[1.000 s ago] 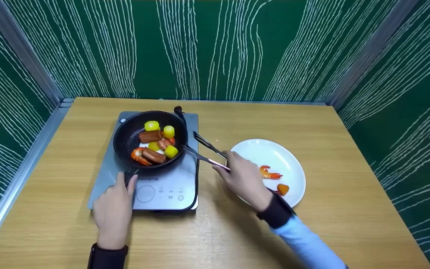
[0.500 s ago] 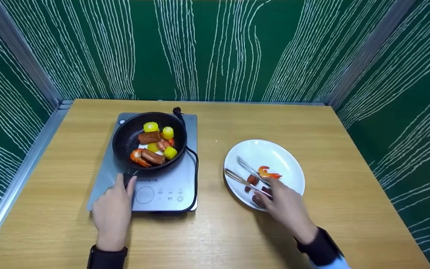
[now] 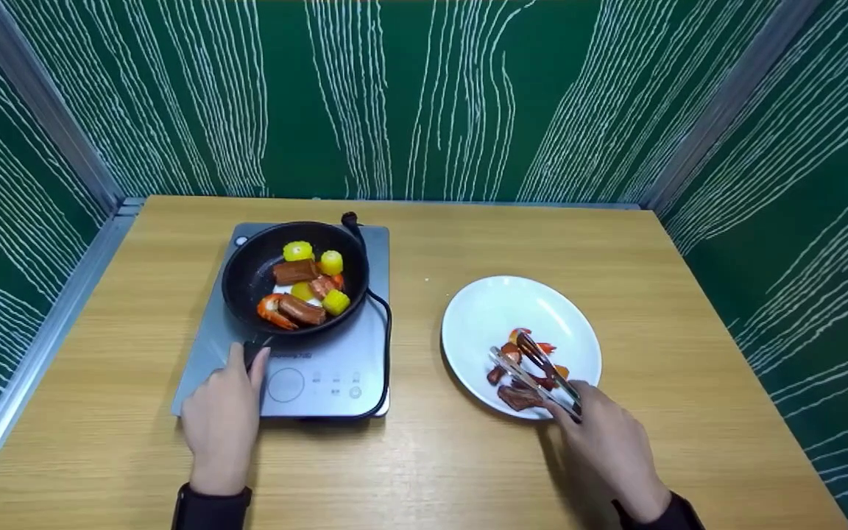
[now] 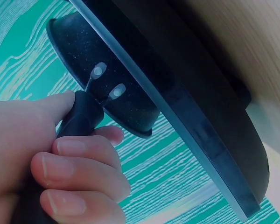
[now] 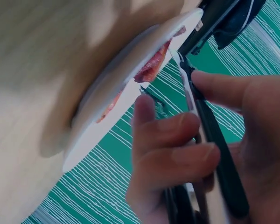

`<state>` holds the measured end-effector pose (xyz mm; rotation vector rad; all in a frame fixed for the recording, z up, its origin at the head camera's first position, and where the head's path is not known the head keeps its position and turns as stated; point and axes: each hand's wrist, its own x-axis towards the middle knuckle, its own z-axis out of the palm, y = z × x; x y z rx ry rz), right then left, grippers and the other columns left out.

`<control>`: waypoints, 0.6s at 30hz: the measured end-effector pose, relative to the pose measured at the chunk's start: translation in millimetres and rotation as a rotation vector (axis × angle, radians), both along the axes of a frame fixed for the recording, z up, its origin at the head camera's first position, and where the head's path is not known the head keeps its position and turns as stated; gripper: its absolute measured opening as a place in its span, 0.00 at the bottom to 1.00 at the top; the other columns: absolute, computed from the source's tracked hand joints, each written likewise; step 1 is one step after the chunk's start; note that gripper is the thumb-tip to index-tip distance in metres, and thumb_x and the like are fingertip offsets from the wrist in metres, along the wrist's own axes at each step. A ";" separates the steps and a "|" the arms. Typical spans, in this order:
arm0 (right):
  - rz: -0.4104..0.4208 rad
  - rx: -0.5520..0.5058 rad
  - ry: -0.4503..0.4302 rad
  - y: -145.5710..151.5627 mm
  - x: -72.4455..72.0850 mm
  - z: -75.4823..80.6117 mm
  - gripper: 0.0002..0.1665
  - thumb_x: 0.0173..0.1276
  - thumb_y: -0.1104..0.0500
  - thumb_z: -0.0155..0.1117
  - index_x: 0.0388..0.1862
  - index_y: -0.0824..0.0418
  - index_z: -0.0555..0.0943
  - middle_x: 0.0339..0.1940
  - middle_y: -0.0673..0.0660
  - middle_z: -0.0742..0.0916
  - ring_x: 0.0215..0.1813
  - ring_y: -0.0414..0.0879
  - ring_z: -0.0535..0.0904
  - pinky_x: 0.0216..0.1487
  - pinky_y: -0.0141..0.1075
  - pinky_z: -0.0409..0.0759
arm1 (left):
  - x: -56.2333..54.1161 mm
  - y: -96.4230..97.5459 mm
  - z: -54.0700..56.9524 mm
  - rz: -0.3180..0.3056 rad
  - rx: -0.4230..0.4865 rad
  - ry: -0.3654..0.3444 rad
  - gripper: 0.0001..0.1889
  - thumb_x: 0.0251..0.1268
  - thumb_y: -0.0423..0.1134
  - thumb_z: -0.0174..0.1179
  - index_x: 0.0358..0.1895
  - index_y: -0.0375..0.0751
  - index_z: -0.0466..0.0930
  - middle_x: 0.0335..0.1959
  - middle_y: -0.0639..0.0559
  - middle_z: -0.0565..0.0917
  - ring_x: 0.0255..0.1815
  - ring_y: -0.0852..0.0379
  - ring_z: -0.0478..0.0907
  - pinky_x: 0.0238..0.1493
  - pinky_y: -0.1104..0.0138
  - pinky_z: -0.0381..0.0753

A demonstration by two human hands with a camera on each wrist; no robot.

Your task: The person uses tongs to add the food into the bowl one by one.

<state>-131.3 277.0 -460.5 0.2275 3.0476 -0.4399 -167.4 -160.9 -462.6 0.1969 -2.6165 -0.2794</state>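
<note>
My left hand [image 3: 221, 427] grips the black handle [image 4: 81, 114] of the frying pan [image 3: 247, 283]. In the pan lie yellow corn pieces [image 3: 297, 251], brown meat chunks [image 3: 296, 271] and an orange-red shrimp [image 3: 272, 313]. Over the front right of the white plate [image 3: 483, 309], my right hand [image 3: 608, 442] holds metal tongs [image 3: 553, 374] with their arms spread. Their tips overlap the food on the plate: a shrimp [image 3: 518, 335] at the back, dark brown meat [image 3: 518, 397] in front, and an orange chunk [image 3: 562, 372] partly hidden at the right.
Under the pan is a flat induction cooker [image 3: 354, 353] with a touch panel. Its black cord [image 3: 389, 331] curves along the right side. The wooden table [image 3: 424, 456] meets green walls [image 3: 424, 96] with white wavy lines at its back and sides.
My right hand has carried the tongs from the pan's right edge over to the plate, then further toward its near right. My left hand and the pan stay in place.
</note>
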 end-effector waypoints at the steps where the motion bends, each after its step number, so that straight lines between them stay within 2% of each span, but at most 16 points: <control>1: -0.005 0.004 -0.006 -0.6 -0.1 0.8 0.33 0.72 0.43 0.65 0.60 0.70 0.78 0.48 0.68 0.88 0.46 0.62 0.86 0.38 0.55 0.80 | 0.0 -0.1 -0.1 0.000 -0.001 0.006 0.22 0.73 0.51 0.61 0.47 0.31 0.80 0.08 0.43 0.70 0.06 0.47 0.66 0.09 0.60 0.60; 6: -0.013 0.019 -0.036 -4.2 -0.8 4.3 0.35 0.73 0.42 0.64 0.59 0.71 0.78 0.48 0.69 0.87 0.45 0.62 0.86 0.37 0.54 0.80 | 0.8 -0.9 0.6 -0.001 0.006 -0.018 0.22 0.74 0.52 0.60 0.47 0.31 0.79 0.09 0.43 0.71 0.07 0.48 0.66 0.09 0.60 0.60; 14: -0.001 0.028 -0.011 -12.8 -5.7 4.3 0.32 0.72 0.44 0.66 0.57 0.72 0.79 0.44 0.69 0.88 0.41 0.61 0.86 0.34 0.52 0.80 | 0.1 -2.3 2.1 0.000 0.029 -0.059 0.23 0.75 0.52 0.59 0.49 0.31 0.79 0.10 0.43 0.71 0.08 0.48 0.67 0.10 0.60 0.60; 18: -0.009 0.034 -0.034 -15.8 -8.0 6.5 0.31 0.72 0.44 0.65 0.54 0.73 0.79 0.38 0.65 0.87 0.35 0.56 0.84 0.31 0.50 0.78 | -0.3 -1.5 2.6 -0.005 0.033 -0.075 0.23 0.76 0.52 0.59 0.49 0.31 0.79 0.10 0.44 0.71 0.07 0.48 0.66 0.11 0.61 0.59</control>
